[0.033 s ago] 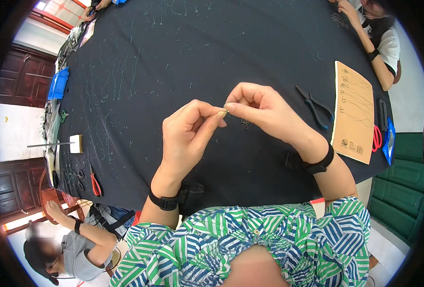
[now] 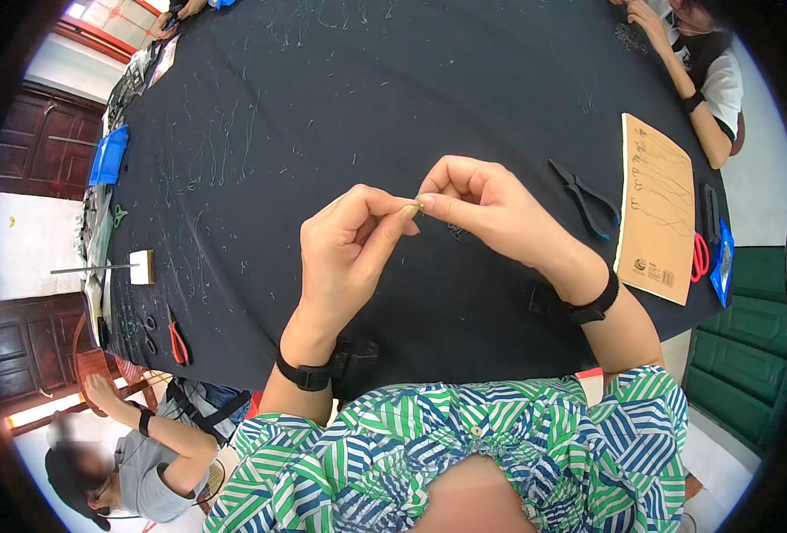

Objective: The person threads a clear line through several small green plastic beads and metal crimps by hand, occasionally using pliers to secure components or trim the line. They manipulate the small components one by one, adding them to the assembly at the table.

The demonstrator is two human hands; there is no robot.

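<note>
tiny workpiece [image 2: 421,208]: located at the centre of the frame, between both sets of fingertips; too small for me to tell its form. with the left hand [image 2: 345,244] i have it clamped between thumb and forefinger; with the right hand [image 2: 496,213] i meet it from the right, thumb and forefinger pressed together, apparently on the same piece. to do this well, i use the left pinch as a steady anchor, make fine adjustments with the right fingertips only, and avoid brushing the small dark pile [image 2: 455,232] on the black cloth [image 2: 438,329] just below.
</note>
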